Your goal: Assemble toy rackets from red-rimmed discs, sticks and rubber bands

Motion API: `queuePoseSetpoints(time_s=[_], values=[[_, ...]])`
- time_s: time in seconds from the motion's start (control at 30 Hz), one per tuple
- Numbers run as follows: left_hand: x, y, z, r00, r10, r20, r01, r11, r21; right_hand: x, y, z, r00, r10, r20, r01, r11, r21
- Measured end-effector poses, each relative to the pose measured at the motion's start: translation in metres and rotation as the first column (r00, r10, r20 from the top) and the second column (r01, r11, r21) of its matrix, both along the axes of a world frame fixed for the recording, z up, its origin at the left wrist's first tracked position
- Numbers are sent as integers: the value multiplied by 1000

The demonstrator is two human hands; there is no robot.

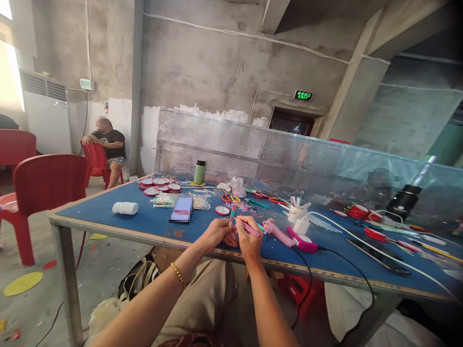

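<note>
My left hand (217, 234) is pinched on a thin upright stick (232, 215) with red and white bands, just above the near edge of the blue table (108, 214). My right hand (249, 239) is closed round a pink pen-like tool (249, 228), its tip pointing left toward the stick. The two hands almost touch. A gold bracelet (178, 274) sits on my left wrist. Right of my hands lies a pink glue gun (289, 236) with a black cable.
On the table lie a phone (182, 209), a white bottle (125, 207), red round discs (159, 184), a green flask (199, 172), scissors (230, 198) and white cups (296, 213). A perforated metal screen (253, 154) backs it. Red chairs (43, 193) and a seated person (108, 147) are at left.
</note>
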State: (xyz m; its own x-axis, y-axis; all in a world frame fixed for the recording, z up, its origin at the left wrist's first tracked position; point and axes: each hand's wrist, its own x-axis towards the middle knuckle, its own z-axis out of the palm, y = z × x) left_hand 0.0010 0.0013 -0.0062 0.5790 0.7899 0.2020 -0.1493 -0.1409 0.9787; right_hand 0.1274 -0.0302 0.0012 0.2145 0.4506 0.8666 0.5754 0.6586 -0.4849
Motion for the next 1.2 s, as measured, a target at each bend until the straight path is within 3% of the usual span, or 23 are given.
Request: queuePoseSetpoints(time_s=[1.2], values=[[0, 1, -1, 1000, -6, 20, 6, 1000, -1, -1, -1, 1, 999, -27, 37, 26, 999, 29]])
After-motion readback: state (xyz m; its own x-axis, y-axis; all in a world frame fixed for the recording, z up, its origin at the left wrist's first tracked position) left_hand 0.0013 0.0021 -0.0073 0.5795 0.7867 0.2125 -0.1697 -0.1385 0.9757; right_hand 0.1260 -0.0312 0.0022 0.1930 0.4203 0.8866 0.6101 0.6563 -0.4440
